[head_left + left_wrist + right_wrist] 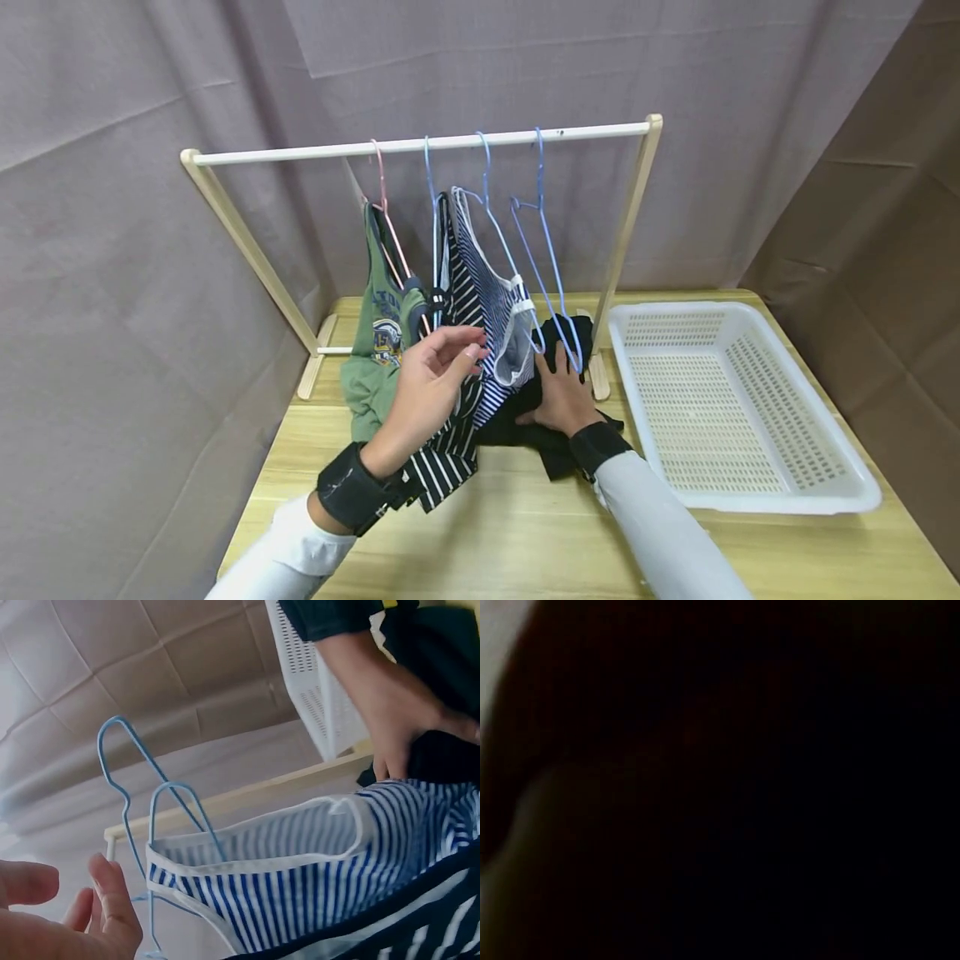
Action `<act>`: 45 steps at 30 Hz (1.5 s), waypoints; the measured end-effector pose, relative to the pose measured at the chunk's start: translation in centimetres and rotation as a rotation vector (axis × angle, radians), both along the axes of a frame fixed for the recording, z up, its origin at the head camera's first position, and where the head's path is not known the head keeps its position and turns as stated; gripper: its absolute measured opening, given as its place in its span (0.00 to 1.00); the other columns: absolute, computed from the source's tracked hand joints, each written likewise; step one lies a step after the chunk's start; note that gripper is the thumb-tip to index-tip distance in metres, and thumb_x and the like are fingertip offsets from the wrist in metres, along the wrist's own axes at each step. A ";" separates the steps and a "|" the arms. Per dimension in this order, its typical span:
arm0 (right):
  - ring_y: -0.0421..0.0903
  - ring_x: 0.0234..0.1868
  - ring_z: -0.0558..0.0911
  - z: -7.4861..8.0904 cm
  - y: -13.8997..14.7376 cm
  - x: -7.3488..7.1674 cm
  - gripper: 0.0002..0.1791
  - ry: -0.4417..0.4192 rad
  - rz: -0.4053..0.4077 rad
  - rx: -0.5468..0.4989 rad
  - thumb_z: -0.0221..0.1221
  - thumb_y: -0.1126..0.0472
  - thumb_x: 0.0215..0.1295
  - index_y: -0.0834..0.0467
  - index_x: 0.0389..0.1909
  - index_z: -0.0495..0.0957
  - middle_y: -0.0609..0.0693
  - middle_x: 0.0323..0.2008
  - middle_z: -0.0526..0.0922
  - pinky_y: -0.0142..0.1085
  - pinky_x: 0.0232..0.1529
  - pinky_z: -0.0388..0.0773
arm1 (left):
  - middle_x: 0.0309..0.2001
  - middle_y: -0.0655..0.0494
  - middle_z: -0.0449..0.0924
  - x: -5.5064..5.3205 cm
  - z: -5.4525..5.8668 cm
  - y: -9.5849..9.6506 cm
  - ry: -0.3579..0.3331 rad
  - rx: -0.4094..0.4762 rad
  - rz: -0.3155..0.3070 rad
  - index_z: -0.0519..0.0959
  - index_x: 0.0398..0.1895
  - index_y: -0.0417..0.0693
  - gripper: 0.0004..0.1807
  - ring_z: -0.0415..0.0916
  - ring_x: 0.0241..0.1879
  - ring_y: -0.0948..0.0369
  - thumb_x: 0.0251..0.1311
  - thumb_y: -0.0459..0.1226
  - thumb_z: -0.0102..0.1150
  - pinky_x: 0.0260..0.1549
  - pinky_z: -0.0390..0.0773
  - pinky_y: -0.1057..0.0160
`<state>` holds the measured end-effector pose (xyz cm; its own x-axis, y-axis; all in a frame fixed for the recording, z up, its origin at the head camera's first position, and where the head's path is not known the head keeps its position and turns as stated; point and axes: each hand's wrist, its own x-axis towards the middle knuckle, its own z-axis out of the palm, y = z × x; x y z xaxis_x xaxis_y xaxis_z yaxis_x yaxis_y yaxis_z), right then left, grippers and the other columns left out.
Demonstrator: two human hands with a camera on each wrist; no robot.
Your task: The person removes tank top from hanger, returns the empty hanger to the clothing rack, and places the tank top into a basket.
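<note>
Pressing right hand (558,396) flat on black cloth (525,425) near counter's (510,533) back edge, pinning it; left hand (423,392) hovered, fingers loose, holding nothing, by striped top (487,308).

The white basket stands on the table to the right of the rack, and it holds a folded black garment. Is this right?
Not quite. The white basket does stand right of the rack, but the head view shows it empty. The black garment lies on the table under the right hand.

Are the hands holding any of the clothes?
The left hand holds nothing; its fingers hang loose by the blue-striped top. The right hand lies flat on the black cloth, pressing rather than gripping it.
</note>
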<state>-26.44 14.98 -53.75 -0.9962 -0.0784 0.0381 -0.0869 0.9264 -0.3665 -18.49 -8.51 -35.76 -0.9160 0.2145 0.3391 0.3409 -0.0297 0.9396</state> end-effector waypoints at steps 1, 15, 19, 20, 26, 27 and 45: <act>0.77 0.84 0.51 0.0 0.0 -0.1 0.79 -0.008 0.007 0.013 0.86 0.34 0.35 0.52 0.86 0.51 0.72 0.85 0.44 0.82 0.63 0.71 | 0.56 0.29 0.84 0.2 -0.3 -0.1 -0.003 0.005 -0.005 0.80 0.58 0.26 0.15 0.86 0.45 0.68 0.75 0.27 0.55 0.45 0.89 0.68; 0.72 0.62 0.81 0.2 -0.1 -1.4 0.59 -0.073 0.066 0.066 0.83 0.41 0.47 0.53 0.79 0.67 0.68 0.67 0.74 0.68 0.48 0.85 | 0.51 0.23 0.84 2.3 -6.8 -1.1 -0.128 -0.005 -0.141 0.80 0.58 0.27 0.15 0.89 0.45 0.66 0.77 0.31 0.56 0.48 0.91 0.62; 0.71 0.56 0.83 0.4 -0.2 -1.5 0.37 -0.022 0.115 0.044 0.79 0.56 0.54 0.59 0.65 0.80 0.69 0.58 0.79 0.64 0.51 0.86 | 0.53 0.23 0.84 2.6 -7.8 -1.4 -0.173 -0.014 -0.151 0.80 0.59 0.28 0.16 0.89 0.45 0.67 0.77 0.32 0.56 0.49 0.91 0.61; 0.70 0.55 0.83 0.4 -0.1 -1.6 0.33 0.002 0.130 0.043 0.78 0.59 0.54 0.61 0.61 0.81 0.69 0.56 0.80 0.63 0.53 0.85 | 0.53 0.23 0.84 2.6 -8.0 -1.5 -0.178 -0.015 -0.156 0.80 0.59 0.28 0.16 0.89 0.46 0.65 0.77 0.32 0.56 0.49 0.91 0.60; 0.66 0.49 0.84 0.1 0.2 -1.9 0.15 0.115 0.175 0.056 0.70 0.70 0.50 0.67 0.42 0.85 0.67 0.41 0.84 0.62 0.55 0.83 | 0.53 0.22 0.84 2.5 -8.7 -1.8 -0.210 -0.026 -0.163 0.80 0.59 0.27 0.16 0.89 0.46 0.65 0.78 0.32 0.56 0.50 0.91 0.60; 0.66 0.47 0.85 0.0 0.3 -2.0 0.14 0.121 0.175 0.053 0.69 0.71 0.50 0.67 0.40 0.85 0.67 0.40 0.84 0.62 0.53 0.84 | 0.53 0.22 0.84 2.5 -8.8 -1.8 -0.217 -0.027 -0.160 0.80 0.59 0.27 0.16 0.89 0.45 0.67 0.77 0.32 0.56 0.50 0.91 0.61; 0.73 0.65 0.79 5.6 0.6 0.6 0.29 0.051 0.055 -0.109 0.70 0.61 0.68 0.72 0.65 0.79 0.75 0.60 0.80 0.63 0.67 0.80 | 0.55 0.20 0.82 2.0 -9.7 -2.9 -0.248 -0.034 -0.158 0.77 0.61 0.25 0.19 0.88 0.46 0.66 0.78 0.33 0.56 0.51 0.91 0.57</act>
